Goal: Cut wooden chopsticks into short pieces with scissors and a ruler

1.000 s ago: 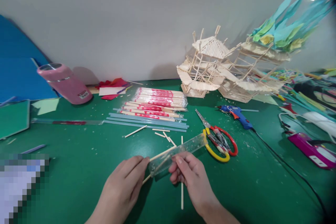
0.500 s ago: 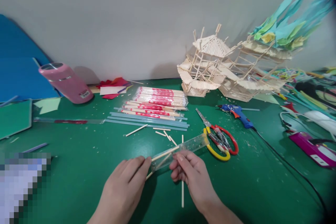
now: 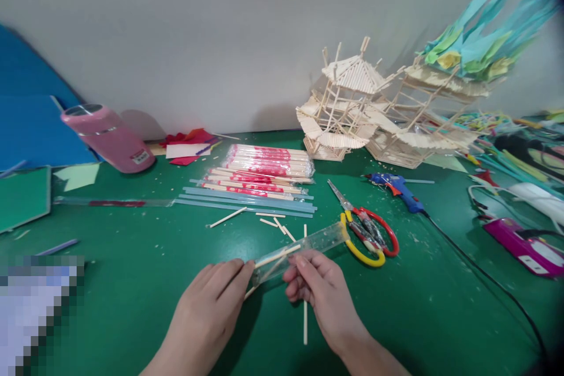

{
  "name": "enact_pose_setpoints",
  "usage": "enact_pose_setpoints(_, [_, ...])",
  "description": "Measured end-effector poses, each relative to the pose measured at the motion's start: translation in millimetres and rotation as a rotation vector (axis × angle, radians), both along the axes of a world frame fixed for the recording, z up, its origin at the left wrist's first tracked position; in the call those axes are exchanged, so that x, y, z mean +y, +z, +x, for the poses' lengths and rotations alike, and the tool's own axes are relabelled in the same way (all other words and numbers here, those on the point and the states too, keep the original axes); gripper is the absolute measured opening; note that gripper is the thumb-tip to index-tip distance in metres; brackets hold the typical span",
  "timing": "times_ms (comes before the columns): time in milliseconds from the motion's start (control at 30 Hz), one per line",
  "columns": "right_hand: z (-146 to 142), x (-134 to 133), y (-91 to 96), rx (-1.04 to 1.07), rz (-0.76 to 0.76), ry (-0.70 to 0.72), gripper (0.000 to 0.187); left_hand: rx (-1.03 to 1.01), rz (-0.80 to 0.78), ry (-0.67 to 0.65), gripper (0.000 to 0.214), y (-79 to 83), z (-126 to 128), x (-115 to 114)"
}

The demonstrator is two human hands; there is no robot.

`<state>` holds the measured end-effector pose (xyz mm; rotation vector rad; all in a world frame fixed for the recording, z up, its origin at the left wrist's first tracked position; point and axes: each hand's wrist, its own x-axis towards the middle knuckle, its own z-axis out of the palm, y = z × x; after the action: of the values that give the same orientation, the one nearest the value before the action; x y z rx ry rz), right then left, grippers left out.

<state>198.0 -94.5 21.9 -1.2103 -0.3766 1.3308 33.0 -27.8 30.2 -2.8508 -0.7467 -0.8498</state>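
Observation:
My left hand (image 3: pixel 207 311) rests on the green table (image 3: pixel 132 282), its fingertips pinching the near end of a thin wooden stick (image 3: pixel 275 258) and a clear plastic ruler (image 3: pixel 317 244). My right hand (image 3: pixel 324 294) grips the ruler's lower part between thumb and fingers, with the stick lying along the ruler. A second wooden stick (image 3: pixel 305 317) lies upright in the picture beneath my right hand. Both hands are closed.
Red and yellow scissors (image 3: pixel 368 235) lie just right of the ruler. Behind are loose stick pieces (image 3: pixel 273 222), wrapped chopsticks (image 3: pixel 264 170), a pink bottle (image 3: pixel 108 138), a blue glue gun (image 3: pixel 399 188) with cord, stick models (image 3: pixel 352 106) and a purple device (image 3: pixel 524 247).
Both hands with the ruler and stick have hardly shifted; the view has dipped slightly. Nothing was picked up or released.

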Motion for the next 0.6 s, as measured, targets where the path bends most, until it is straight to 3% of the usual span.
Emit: enact_pose_setpoints(600, [0.2,-0.2,-1.3,0.020,0.018,0.003,0.024,-0.032,-0.206,-0.005,0.023,-3.8,-3.7,4.7])
